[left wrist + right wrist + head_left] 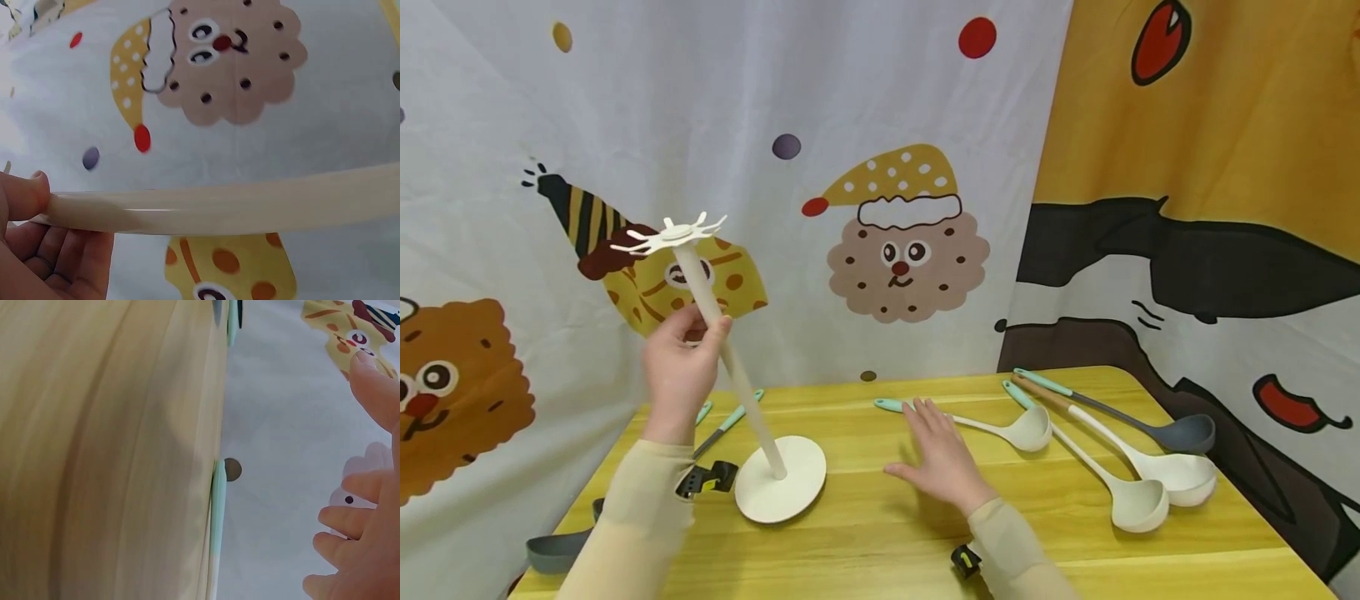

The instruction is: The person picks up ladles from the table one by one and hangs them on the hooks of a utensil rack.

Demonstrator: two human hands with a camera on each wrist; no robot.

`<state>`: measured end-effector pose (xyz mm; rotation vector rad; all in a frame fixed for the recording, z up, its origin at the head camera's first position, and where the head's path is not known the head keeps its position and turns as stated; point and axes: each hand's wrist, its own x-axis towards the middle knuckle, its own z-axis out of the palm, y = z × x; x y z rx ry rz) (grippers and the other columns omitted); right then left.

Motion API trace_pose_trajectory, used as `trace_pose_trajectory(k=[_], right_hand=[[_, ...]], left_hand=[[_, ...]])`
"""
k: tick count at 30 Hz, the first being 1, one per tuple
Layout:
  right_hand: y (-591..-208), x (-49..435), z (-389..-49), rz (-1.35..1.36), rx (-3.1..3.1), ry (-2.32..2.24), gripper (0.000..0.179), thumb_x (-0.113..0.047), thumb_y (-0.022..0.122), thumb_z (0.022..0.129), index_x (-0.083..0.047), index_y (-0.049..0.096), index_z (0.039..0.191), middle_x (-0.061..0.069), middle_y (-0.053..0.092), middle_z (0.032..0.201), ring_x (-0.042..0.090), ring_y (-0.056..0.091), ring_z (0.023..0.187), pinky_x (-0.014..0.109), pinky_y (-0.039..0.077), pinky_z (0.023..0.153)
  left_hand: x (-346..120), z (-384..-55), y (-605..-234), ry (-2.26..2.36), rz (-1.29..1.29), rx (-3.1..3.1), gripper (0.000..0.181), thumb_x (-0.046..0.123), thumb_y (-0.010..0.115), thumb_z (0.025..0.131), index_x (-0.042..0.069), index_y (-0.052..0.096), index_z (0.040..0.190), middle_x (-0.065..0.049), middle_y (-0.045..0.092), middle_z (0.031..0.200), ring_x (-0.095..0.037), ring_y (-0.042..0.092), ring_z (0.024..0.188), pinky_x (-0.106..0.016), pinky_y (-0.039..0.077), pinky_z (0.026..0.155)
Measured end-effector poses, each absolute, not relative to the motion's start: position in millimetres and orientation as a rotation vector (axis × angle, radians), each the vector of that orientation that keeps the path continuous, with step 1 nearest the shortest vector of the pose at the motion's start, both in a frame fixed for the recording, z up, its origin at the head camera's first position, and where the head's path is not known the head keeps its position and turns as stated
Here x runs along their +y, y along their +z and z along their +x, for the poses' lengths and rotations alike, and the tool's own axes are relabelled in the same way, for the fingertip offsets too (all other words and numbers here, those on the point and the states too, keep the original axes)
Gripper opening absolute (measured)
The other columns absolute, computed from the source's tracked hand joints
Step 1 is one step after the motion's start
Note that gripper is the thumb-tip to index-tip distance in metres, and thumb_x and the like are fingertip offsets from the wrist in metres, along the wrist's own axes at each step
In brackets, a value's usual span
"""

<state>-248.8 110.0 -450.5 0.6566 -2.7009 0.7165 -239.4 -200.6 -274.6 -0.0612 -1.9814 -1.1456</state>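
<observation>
My left hand (683, 375) grips the upper pole of an off-white utensil stand (741, 387), its thumb pressed along one side. The stand leans, its hooked top ring (676, 237) up to the left and its round base (793, 493) low over the table. In the left wrist view, the pole (250, 206) runs sideways from the thumb and curled fingers. My right hand (946, 462) is held over the table with fingers spread and holds nothing. Just beyond it lies a white ladle (1028, 430) with a mint handle, whose handle end (218, 506) shows in the right wrist view.
At the right of the wooden table (865, 533) lie a white ladle with a mint handle (1138, 504), a white ladle with a wooden handle (1183, 477) and a dark grey ladle (1187, 433). Grey utensils (557, 550) lie behind my left arm. A cartoon cloth (737, 100) hangs behind.
</observation>
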Motion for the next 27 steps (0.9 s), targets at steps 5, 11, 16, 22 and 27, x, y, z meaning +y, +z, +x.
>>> trace_pose_trajectory(k=[5,11,16,22,27], right_hand=[[-450,117,-252,0.652,-2.698,0.725,0.096,-0.046,0.079,0.082,-0.002,0.032,0.153,0.023,0.031,0.155,0.041,0.023,0.145,0.059,0.014,0.117],[-452,126,-255,0.642,-2.694,0.697,0.096,-0.046,0.078,0.083,-0.001,0.032,0.153,0.022,0.031,0.156,0.041,0.023,0.145,0.061,0.013,0.116],[-453,133,-259,0.639,-2.675,0.679,0.094,-0.046,0.079,0.082,-0.001,0.034,0.152,0.023,0.032,0.155,0.042,0.023,0.145,0.06,0.015,0.116],[-452,143,-261,0.613,-2.666,0.669,0.092,-0.045,0.08,0.081,-0.002,0.037,0.151,0.023,0.032,0.155,0.042,0.024,0.144,0.059,0.017,0.116],[-452,150,-265,0.588,-2.684,0.647,0.092,-0.046,0.079,0.082,-0.002,0.036,0.152,0.022,0.03,0.156,0.041,0.022,0.145,0.059,0.015,0.117]], left_hand=[[-188,-236,-270,-1.209,-0.089,-1.977,0.019,0.013,0.071,0.092,-0.001,0.074,0.106,-0.007,0.067,0.085,-0.006,0.057,0.073,-0.016,0.046,0.062],[-172,-235,-268,-1.255,-0.152,-1.973,0.019,0.012,0.073,0.091,0.0,0.074,0.106,-0.011,0.07,0.085,-0.005,0.059,0.071,-0.016,0.047,0.062],[-159,-235,-267,-1.269,-0.221,-1.941,0.017,0.007,0.074,0.089,-0.001,0.075,0.104,-0.014,0.07,0.084,-0.003,0.058,0.069,-0.014,0.047,0.062],[-144,-237,-268,-1.32,-0.277,-1.911,0.018,0.004,0.075,0.087,-0.003,0.074,0.103,-0.015,0.07,0.084,-0.005,0.058,0.069,-0.015,0.048,0.062],[-129,-239,-267,-1.349,-0.303,-1.923,0.017,0.007,0.075,0.088,-0.002,0.074,0.103,-0.013,0.069,0.084,-0.01,0.059,0.071,-0.018,0.048,0.062]])
